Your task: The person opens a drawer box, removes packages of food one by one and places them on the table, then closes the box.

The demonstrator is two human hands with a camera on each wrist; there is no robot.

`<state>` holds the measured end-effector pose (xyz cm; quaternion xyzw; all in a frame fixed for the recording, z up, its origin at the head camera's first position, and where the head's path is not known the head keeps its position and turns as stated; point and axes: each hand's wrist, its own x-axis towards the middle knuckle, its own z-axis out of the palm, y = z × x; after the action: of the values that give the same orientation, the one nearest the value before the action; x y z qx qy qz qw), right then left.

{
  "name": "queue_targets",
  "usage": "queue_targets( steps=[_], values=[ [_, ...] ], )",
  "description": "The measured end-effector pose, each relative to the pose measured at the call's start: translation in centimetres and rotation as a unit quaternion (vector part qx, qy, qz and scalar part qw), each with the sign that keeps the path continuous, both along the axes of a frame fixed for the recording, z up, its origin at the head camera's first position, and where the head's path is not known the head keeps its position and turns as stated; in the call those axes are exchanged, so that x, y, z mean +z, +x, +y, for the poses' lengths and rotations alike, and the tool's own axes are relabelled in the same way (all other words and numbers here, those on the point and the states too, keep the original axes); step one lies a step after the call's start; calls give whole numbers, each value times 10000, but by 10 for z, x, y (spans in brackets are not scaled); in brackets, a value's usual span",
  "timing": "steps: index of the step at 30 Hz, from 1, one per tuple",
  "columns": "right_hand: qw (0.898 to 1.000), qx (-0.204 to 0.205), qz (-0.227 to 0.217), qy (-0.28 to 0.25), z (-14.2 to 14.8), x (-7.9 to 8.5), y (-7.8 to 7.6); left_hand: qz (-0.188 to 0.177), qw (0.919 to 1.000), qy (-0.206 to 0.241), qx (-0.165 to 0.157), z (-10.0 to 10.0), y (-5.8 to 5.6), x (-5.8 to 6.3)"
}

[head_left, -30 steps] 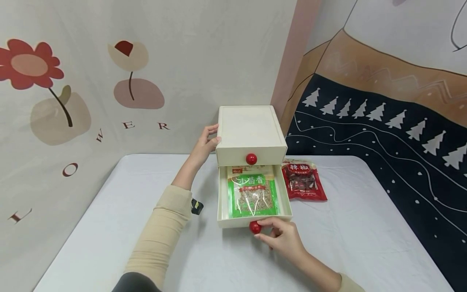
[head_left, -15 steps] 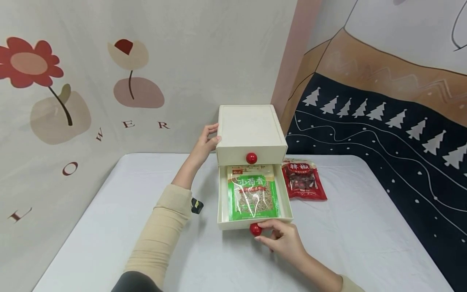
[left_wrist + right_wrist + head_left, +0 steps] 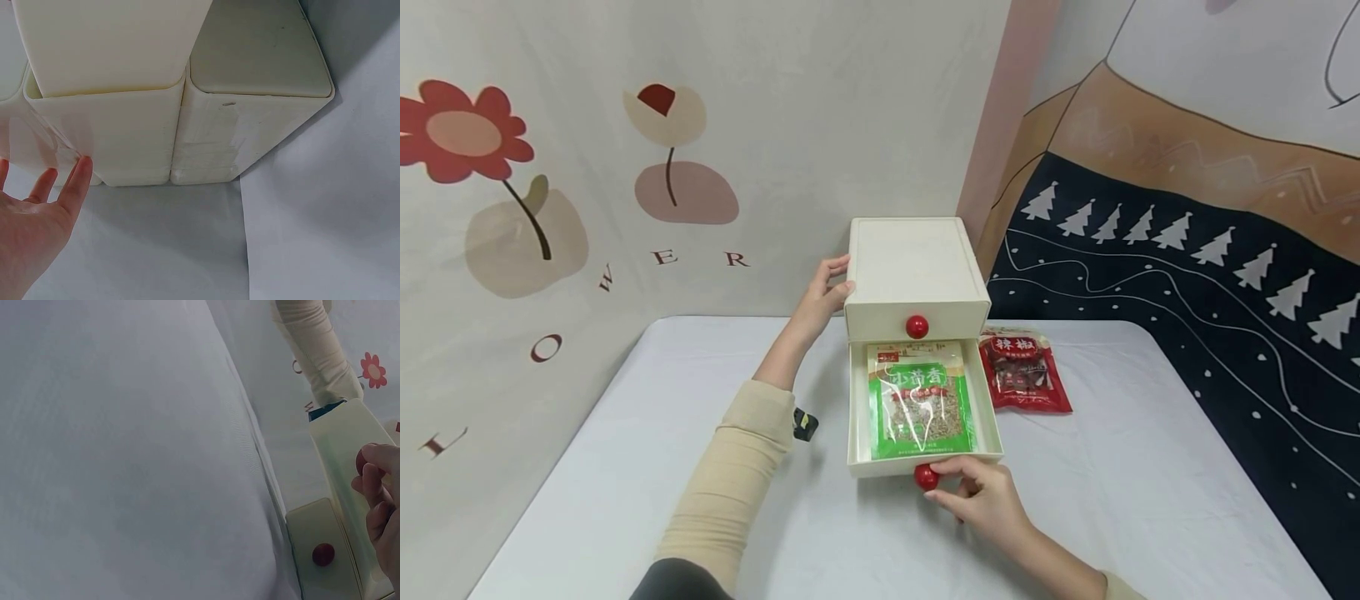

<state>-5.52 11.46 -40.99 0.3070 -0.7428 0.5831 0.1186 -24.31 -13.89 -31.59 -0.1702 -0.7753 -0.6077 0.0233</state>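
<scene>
A cream two-drawer box (image 3: 917,258) stands on the white table, its lower drawer (image 3: 880,468) pulled out toward me. In that drawer lies a clear-windowed green packet of fennel seeds (image 3: 921,408). My right hand (image 3: 988,500) pinches the lower drawer's round red knob (image 3: 927,477) between thumb and fingers; the right wrist view shows the same hand (image 3: 384,506) at the knob. Against the box's left side rests my left hand (image 3: 820,304). Straight fingers of the left hand (image 3: 40,231) touch the box wall in the left wrist view. The upper drawer, with its red knob (image 3: 917,327), is closed.
Right of the box lies a red packet of dried chillies (image 3: 1026,371), partly behind it. A small black object (image 3: 805,426) sits beside my left sleeve (image 3: 741,467), partly hidden by it. Printed wall coverings (image 3: 850,125) rise behind the table.
My right hand has drawn the lower drawer slightly farther out toward me, and the green packet has come with it. The left hand has stayed against the box.
</scene>
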Motion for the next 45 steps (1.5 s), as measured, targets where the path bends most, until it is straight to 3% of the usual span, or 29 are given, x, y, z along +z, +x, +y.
queue_targets(
  steps=[11,21,35,45],
  values=[
    [9992,-93,31,375,4,8,1,24,10000,12,-2,0,0,0],
    [9971,-226,-123,719,8,32,4,59,10000,45,-42,0,0,0],
    [9954,-519,743,302,10,58,-2,49,10000,23,-30,-1,0,-2],
    [9890,-1127,698,660,9,75,-11,27,10000,29,-75,-1,-1,-2]
  ],
)
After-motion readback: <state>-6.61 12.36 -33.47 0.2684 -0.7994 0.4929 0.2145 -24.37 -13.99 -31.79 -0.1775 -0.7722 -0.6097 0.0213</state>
